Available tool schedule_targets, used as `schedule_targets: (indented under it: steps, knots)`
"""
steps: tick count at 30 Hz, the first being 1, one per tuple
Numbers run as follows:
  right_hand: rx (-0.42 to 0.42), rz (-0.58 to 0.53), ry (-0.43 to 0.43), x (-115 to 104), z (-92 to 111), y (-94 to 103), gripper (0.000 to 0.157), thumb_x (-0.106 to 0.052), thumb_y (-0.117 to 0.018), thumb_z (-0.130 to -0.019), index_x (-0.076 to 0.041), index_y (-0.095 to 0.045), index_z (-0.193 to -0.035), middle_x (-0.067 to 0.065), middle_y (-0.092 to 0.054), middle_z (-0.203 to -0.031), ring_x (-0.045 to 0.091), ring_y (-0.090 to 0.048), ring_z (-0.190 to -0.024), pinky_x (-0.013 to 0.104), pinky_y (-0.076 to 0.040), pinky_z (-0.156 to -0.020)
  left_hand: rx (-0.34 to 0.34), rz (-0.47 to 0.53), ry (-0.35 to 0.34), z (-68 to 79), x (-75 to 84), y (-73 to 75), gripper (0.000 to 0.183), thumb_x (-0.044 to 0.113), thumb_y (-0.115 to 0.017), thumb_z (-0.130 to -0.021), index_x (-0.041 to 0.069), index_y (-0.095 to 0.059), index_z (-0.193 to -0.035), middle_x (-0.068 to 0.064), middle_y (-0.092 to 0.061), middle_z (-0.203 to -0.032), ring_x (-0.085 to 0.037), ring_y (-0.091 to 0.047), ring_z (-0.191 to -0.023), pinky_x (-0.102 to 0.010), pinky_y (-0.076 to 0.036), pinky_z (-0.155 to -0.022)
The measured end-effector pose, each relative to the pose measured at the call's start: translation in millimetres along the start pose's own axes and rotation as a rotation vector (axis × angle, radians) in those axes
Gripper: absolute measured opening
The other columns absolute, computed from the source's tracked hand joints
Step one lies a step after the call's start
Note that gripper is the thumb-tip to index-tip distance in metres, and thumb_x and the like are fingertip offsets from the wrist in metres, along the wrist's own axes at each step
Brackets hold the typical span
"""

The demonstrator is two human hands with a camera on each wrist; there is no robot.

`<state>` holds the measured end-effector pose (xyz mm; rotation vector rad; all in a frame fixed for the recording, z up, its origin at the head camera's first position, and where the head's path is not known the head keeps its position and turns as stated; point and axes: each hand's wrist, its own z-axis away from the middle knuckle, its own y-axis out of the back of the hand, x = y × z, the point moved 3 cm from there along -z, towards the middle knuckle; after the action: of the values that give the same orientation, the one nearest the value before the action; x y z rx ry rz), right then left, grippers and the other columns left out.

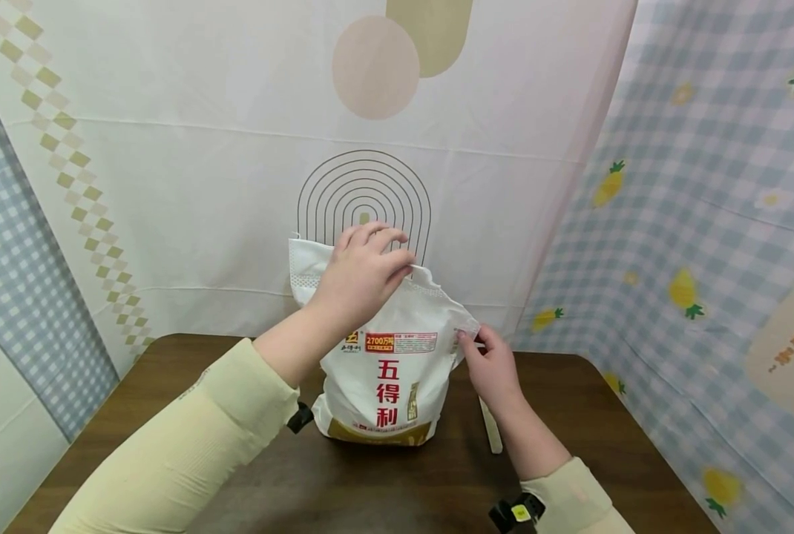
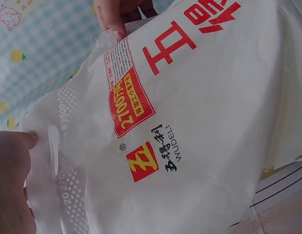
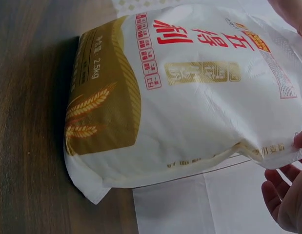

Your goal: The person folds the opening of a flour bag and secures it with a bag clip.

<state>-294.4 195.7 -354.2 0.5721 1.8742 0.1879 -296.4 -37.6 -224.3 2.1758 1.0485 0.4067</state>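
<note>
A white flour bag point(image 1: 413, 378) with red lettering stands upright on the dark wooden table point(image 1: 317, 489). Its gold-brown base with printed wheat ears and "2.5kg" shows in the right wrist view. My left hand point(image 1: 363, 274) grips the bag's top edge. In the left wrist view, that hand's thumb lies beside the slot-shaped handle hole. At the bag's upper right corner, my right hand point(image 1: 493, 367) pinches the edge between thumb and fingers. The right wrist view shows the right hand point(image 3: 290, 197) on the bag's side edge, its lower fingers behind the plastic.
To the right of the bag lies a narrow pale strip point(image 1: 492, 430), partly covered by the right forearm. A white patterned cloth point(image 1: 237, 185) hangs behind the table. Blue checked cloth with pineapples point(image 1: 637, 245) hangs along the right side.
</note>
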Motion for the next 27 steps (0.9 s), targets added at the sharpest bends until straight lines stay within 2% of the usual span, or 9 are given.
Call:
schedule_targets:
  steps: [3,7,11,15,18,23,27]
  knots:
    - [0.003,0.017,0.006,2.4,-0.5,1.7,0.02,-0.02,-0.065,-0.097,-0.005,-0.071,-0.109,0.013,-0.069,-0.108,0.028,-0.065,-0.086,0.028,-0.048,-0.067,0.007,0.018,0.001,2.1,-0.8,0.5,0.014,0.03,-0.063,-0.098,0.024,-0.074,-0.106,-0.001,-0.06,-0.132,-0.028,-0.042,-0.132,-0.05,-0.026,-0.113]
    - [0.02,0.059,0.04,4.6,-1.9,4.1,0.02,-0.023,-0.068,-0.096,-0.005,-0.074,-0.103,0.009,-0.068,-0.106,0.021,-0.061,-0.077,0.025,-0.047,-0.064,0.018,0.043,0.001,5.4,-2.5,2.0,0.013,0.029,-0.065,-0.097,0.024,-0.074,-0.105,-0.001,-0.06,-0.132,-0.028,-0.042,-0.132,-0.05,-0.026,-0.113]
    - [0.033,0.135,0.136,5.0,-2.6,7.2,0.019,-0.023,-0.069,-0.095,-0.006,-0.077,-0.097,0.006,-0.069,-0.105,0.016,-0.058,-0.074,0.024,-0.047,-0.063,0.028,0.055,-0.007,8.7,-4.1,3.7,0.013,0.028,-0.066,-0.097,0.023,-0.075,-0.103,-0.001,-0.059,-0.132,-0.028,-0.041,-0.133,-0.049,-0.024,-0.113]
    - [0.042,0.236,0.287,4.5,-2.0,10.1,0.015,-0.022,-0.07,-0.094,-0.009,-0.078,-0.095,0.004,-0.071,-0.104,0.018,-0.059,-0.081,0.031,-0.051,-0.066,0.03,0.056,-0.02,13.3,-6.1,5.1,0.011,0.028,-0.067,-0.096,0.023,-0.076,-0.101,-0.002,-0.06,-0.132,-0.028,-0.04,-0.133,-0.049,-0.024,-0.113]
    - [0.061,0.347,0.444,4.0,-0.7,12.7,0.014,-0.018,-0.073,-0.091,-0.01,-0.079,-0.101,0.003,-0.072,-0.101,0.02,-0.062,-0.088,0.037,-0.053,-0.07,0.032,0.054,-0.035,17.0,-7.8,5.6,0.011,0.027,-0.067,-0.096,0.023,-0.076,-0.101,-0.002,-0.06,-0.132,-0.028,-0.04,-0.132,-0.049,-0.024,-0.113]
    - [0.075,0.539,0.71,2.0,2.5,16.8,0.028,-0.011,-0.076,-0.086,-0.013,-0.076,-0.114,0.004,-0.073,-0.099,0.028,-0.065,-0.093,0.046,-0.052,-0.081,0.022,0.05,-0.044,23.4,-9.8,6.8,0.011,0.027,-0.068,-0.095,0.024,-0.076,-0.103,-0.003,-0.059,-0.132,-0.028,-0.039,-0.133,-0.05,-0.023,-0.114]
    - [0.074,0.598,0.815,1.0,3.5,17.7,0.034,-0.008,-0.077,-0.084,-0.013,-0.075,-0.117,0.006,-0.072,-0.098,0.03,-0.065,-0.088,0.049,-0.052,-0.079,0.011,0.041,-0.04,25.9,-10.7,7.4,0.011,0.026,-0.068,-0.095,0.024,-0.075,-0.104,-0.003,-0.059,-0.133,-0.029,-0.039,-0.133,-0.051,-0.023,-0.114]
